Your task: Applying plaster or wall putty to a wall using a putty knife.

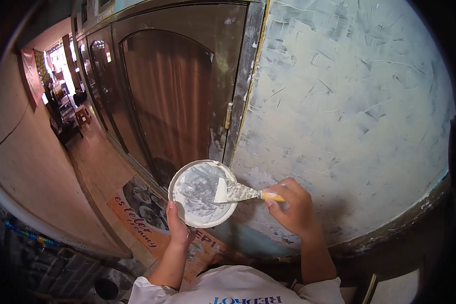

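- Round bowl point(202, 195) of grey-white putty at centre frame, tilted so the open face looks up toward the head and toward the wall; inside smeared and scraped, with a thicker wet patch near the middle.
- Held from below by the left hand point(179, 228), fingers closed on the lower rim, thumb up along the near edge; seemingly gripped there to leave the open face free for the blade.
- Putty knife point(237, 192) lying across the bowl's right rim, broad metal blade coated in putty, tip resting in the wet patch; pale yellow handle pointing right.
- Right hand point(291, 205) clamped around that handle, fingers curled over it, thumb underneath; blade laid nearly flat, an angle suited to scooping or wiping against the rim.
- Both forearms rising from the lower edge, white sleeves point(228, 289) at the bottom; bowl kept close to the wall, just beside the knife hand, so the reach between them is short.
- Directly behind the hands, a wall point(349, 111) covered in pale putty with many short trowel strokes and ridges; bare patches near its foot.
- Left of the wall, a dark wooden door point(172, 96) with an arched glass panel and a curtain behind it; frame edge splashed with putty.
- On the floor below the bowl, an orange printed sheet point(142, 213), partly under the arms, likely there to catch drips.
- Far left, a narrow passage point(81, 126) running away, with a stool and a seated person, too small to detail.
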`<action>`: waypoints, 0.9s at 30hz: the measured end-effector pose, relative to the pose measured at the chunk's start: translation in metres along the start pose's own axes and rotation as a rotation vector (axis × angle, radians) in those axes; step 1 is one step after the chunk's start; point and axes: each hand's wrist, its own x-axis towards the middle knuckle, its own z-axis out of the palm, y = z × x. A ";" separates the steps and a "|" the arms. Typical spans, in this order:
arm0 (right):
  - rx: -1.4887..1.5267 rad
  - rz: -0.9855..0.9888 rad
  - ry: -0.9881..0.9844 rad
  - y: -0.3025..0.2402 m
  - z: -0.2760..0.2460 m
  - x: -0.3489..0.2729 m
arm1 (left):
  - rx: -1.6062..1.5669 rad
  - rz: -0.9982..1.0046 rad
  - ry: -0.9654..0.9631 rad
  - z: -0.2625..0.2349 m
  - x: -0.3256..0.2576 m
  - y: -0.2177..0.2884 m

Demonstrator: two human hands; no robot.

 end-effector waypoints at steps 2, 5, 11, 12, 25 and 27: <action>-0.020 0.006 0.014 -0.001 0.002 -0.002 | 0.030 0.073 -0.028 -0.003 -0.002 -0.005; -0.107 0.003 0.067 0.002 0.003 -0.004 | 0.070 0.116 -0.051 0.002 -0.005 -0.007; -0.167 -0.033 0.060 0.003 -0.010 0.003 | 0.177 0.162 -0.084 -0.001 -0.007 -0.003; -0.190 -0.046 0.051 0.002 -0.012 0.004 | 0.184 0.156 -0.081 -0.003 -0.007 -0.001; -0.241 -0.100 -0.020 0.003 -0.029 0.010 | 0.355 0.110 -0.232 -0.002 -0.012 0.011; -0.239 -0.112 -0.022 0.005 -0.032 0.013 | 0.379 0.064 -0.276 0.003 -0.013 0.017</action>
